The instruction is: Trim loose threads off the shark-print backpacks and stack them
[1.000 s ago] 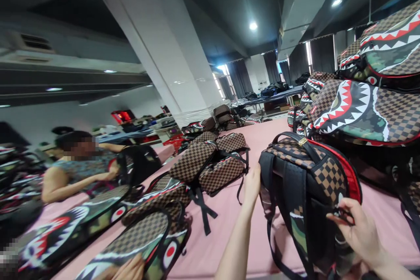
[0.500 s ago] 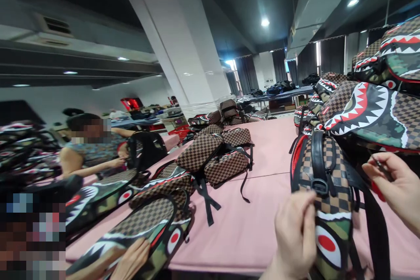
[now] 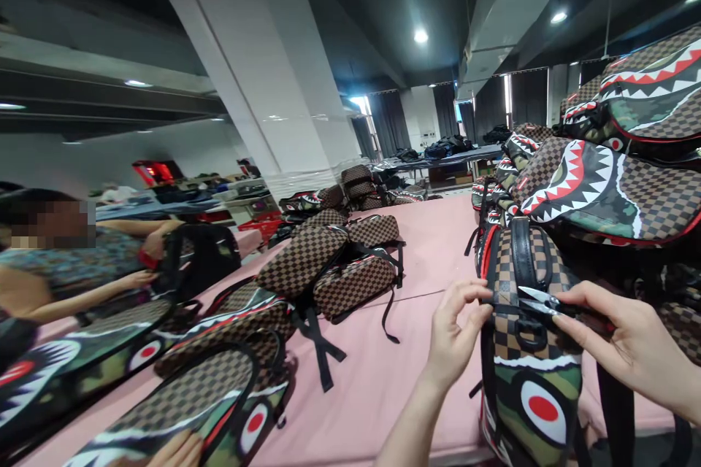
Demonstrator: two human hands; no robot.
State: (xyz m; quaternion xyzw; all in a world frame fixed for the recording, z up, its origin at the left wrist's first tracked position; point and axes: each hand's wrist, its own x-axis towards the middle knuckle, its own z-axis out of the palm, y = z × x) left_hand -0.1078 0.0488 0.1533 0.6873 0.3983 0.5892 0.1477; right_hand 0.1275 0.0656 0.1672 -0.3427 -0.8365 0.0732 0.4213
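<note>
A checked backpack [image 3: 531,350] with a red-and-white eye on camouflage stands on its end in front of me. Its black carry handle [image 3: 522,252] and a black buckle [image 3: 531,336] are on the side facing up. In my right hand [image 3: 618,336] are small thread snips [image 3: 539,300], their blades parted and pointing left over the backpack by the handle. My left hand [image 3: 457,325] is at the backpack's left edge, thumb and fingertips pinched together. Whatever lies between those fingertips is too small to make out.
Shark-mouth backpacks [image 3: 580,182] are piled at the right. More checked backpacks [image 3: 355,281] lie left of centre on the pink table [image 3: 427,379]. Another person [image 3: 71,263] handles a black bag [image 3: 200,259] at far left; a further hand [image 3: 180,450] rests on a near-left backpack.
The view has swung to the right. My right hand has brought the snips over the backpack, beside the handle. My left hand has moved up to the backpack's left edge.
</note>
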